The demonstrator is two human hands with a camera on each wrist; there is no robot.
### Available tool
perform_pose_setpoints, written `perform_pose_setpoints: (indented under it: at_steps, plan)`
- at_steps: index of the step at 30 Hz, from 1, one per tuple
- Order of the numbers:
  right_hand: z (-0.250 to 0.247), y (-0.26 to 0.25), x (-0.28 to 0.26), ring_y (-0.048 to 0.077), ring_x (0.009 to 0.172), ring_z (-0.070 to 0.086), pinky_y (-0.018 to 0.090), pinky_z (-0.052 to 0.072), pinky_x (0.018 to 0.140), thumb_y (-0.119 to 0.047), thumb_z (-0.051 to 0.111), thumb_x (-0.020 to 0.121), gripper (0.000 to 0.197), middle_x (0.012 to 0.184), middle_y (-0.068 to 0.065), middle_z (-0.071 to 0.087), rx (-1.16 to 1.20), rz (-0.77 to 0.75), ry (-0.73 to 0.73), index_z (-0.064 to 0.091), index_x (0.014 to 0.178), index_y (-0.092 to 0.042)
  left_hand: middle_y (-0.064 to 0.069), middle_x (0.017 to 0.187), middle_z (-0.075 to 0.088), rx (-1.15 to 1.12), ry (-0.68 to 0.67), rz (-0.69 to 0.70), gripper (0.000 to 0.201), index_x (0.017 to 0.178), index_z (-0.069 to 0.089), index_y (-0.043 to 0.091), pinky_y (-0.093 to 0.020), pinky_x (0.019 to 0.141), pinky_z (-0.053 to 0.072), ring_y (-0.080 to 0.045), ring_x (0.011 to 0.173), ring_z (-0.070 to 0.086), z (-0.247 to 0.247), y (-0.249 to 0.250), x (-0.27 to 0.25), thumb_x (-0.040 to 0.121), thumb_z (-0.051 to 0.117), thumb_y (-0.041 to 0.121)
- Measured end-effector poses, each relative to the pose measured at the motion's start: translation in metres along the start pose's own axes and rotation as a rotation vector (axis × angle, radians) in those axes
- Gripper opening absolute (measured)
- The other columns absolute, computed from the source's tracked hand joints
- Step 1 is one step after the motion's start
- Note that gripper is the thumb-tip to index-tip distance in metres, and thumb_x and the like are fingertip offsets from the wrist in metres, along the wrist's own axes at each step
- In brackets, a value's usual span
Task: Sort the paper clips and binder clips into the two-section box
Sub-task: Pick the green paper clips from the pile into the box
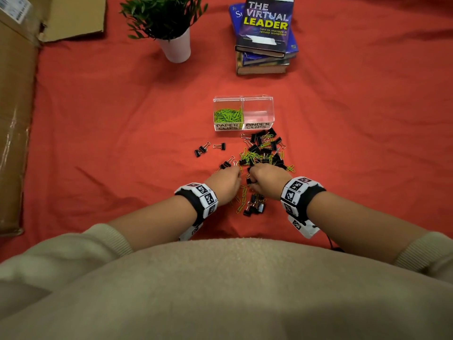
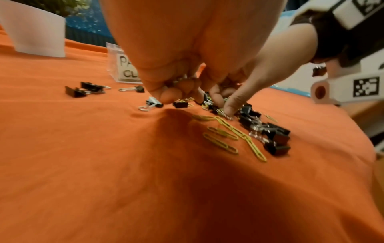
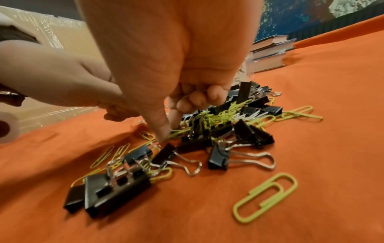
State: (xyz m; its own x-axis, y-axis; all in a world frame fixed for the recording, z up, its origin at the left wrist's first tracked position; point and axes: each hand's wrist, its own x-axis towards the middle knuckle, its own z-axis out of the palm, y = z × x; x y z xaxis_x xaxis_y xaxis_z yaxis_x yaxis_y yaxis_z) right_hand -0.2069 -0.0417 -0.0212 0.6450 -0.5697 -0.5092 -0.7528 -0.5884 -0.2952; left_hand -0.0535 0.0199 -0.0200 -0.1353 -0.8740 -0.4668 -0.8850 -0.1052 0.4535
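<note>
Red cloth (image 1: 122, 119) covers the whole surface, with a cardboard box (image 1: 14, 119) along its nine o'clock edge. At twelve o'clock sits a stack of books (image 1: 266, 38), the top one titled "The Virtual Leader", and toward eleven o'clock a potted plant (image 1: 169, 23) in a white pot. At the centre stands the clear two-section box (image 1: 243, 113): green paper clips (image 1: 228, 115) fill the section labelled PAPER CLIPS, on its nine o'clock side, while the BINDER CLIPS section holds none that I can see. Just below the box, toward six o'clock, lies the mixed pile (image 1: 263, 153) of black binder clips and green paper clips, with three stray binder clips (image 1: 208, 148) off at its nine o'clock side. Both hands are down in the pile's near end, close together. The left hand (image 1: 226, 184) has its fingers (image 2: 172, 95) curled over small clips. The right hand (image 1: 267, 179) has fingers (image 3: 162, 129) bent, thumb tip down among the clips; whether it grips one I cannot tell.
</note>
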Motion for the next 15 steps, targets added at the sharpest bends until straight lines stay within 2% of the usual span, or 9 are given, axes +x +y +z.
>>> perform_pose_setpoints:
  at_steps: [3,7,9,11,13,15]
  plan:
    - [0.003,-0.001,0.001,0.027,0.101,0.055,0.038,0.046,0.080,-0.023,0.055,0.091,0.018,0.107,0.011,0.056,0.002,-0.021,0.008,0.054,0.099,-0.007,-0.015,0.116,0.056,0.145,-0.029,0.033,0.027,0.112,0.048,0.005,-0.042,0.089,0.045,-0.033,0.107,0.055,0.009,-0.001,0.003,0.093,0.053,0.025]
    - [0.008,-0.001,-0.001,0.028,0.103,0.053,0.041,0.048,0.085,-0.022,0.049,0.094,0.023,0.110,0.012,0.055,-0.028,-0.030,-0.011,0.052,0.108,-0.004,-0.013,0.116,0.054,0.178,-0.038,0.036,0.027,0.109,0.051,0.005,-0.041,0.091,0.043,-0.031,0.108,0.054,0.012,-0.006,0.005,0.094,0.054,0.027]
    - [0.009,-0.002,-0.002,0.028,0.100,0.053,0.039,0.047,0.085,-0.020,0.046,0.094,0.023,0.107,0.012,0.054,-0.017,-0.010,-0.036,0.051,0.108,-0.003,-0.013,0.116,0.054,0.158,-0.061,0.022,0.025,0.109,0.051,0.005,-0.040,0.092,0.042,-0.030,0.108,0.053,0.012,-0.008,0.004,0.094,0.053,0.026]
    - [0.004,-0.004,-0.002,0.025,0.086,0.053,0.036,0.046,0.077,-0.016,0.044,0.093,0.012,0.094,0.011,0.053,0.059,0.020,-0.045,0.052,0.095,-0.007,-0.014,0.117,0.054,0.149,-0.074,0.021,0.026,0.110,0.052,0.004,-0.040,0.094,0.042,-0.030,0.109,0.053,0.012,-0.009,0.005,0.095,0.052,0.025]
    - [-0.005,-0.002,-0.002,0.019,0.064,0.048,0.031,0.043,0.060,-0.012,0.045,0.090,0.013,0.075,0.005,0.050,0.205,0.063,-0.046,0.047,0.078,-0.010,-0.015,0.118,0.055,0.153,-0.073,0.017,0.027,0.111,0.052,0.003,-0.040,0.094,0.042,-0.031,0.109,0.053,0.012,-0.009,0.005,0.094,0.052,0.024]
    - [-0.014,0.004,-0.001,0.012,0.055,0.046,0.022,0.039,0.050,-0.012,0.050,0.089,0.013,0.068,0.000,0.053,0.391,0.104,0.027,0.050,0.077,-0.012,-0.017,0.119,0.055,0.167,-0.076,0.001,0.028,0.114,0.051,0.002,-0.040,0.095,0.042,-0.032,0.111,0.052,0.014,-0.008,0.004,0.095,0.050,0.023]
